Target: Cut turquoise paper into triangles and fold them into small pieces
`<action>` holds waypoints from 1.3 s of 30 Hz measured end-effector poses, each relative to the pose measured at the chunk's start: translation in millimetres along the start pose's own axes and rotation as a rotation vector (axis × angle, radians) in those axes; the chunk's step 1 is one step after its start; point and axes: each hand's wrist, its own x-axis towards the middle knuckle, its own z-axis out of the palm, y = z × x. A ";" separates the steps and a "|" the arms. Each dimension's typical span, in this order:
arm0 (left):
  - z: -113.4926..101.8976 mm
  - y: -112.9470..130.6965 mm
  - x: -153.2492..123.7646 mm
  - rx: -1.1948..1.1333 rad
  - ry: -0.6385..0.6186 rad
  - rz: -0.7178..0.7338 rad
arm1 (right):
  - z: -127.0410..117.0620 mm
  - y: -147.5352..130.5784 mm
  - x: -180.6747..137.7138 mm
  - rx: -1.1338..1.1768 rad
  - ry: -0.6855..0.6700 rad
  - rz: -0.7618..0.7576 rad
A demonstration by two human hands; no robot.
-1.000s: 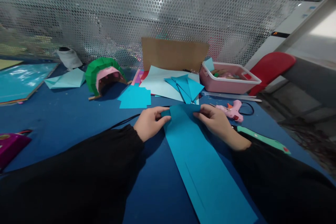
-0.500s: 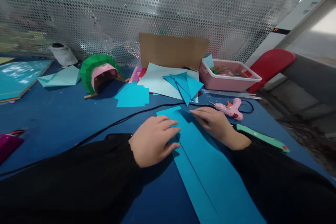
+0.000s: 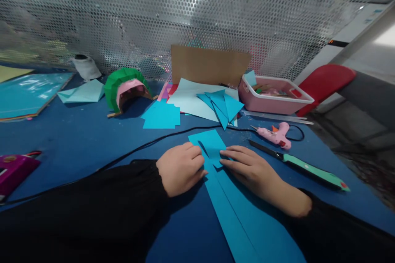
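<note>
On the desk, blue paper strip with raised flap at far end

At the strip's left edge, left hand, grip curled; cannot tell whether pinching paper. On its right side, right hand, grip half-stretched, fingertips at the flap, thumb hidden; cannot tell if holding. Beyond the strip, blue triangles.

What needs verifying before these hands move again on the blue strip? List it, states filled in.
1. Left hand at the left side of the blue strip: ok.
2. Right hand on the strip: ok.
3. Paper between the hands lying flat: not ok, part of it curls up.
4. Box cutter blade withdrawn: not ok, it sticks out.
5. Black cord off the strip: ok, it passes beyond the far end.
6. Pink glue gun cold: cannot tell.
</note>
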 end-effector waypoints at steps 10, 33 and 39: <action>22.9 -1.8 -6.9 0.048 -0.013 -0.015 | -1.4 -0.2 6.5 0.010 -0.088 -0.063; 14.3 -10.5 0.2 0.025 -0.128 -0.055 | -0.5 6.4 5.6 0.242 -0.234 0.030; 14.8 -11.4 -0.9 -0.035 -0.132 -0.019 | -9.0 3.4 8.5 0.268 -0.280 0.040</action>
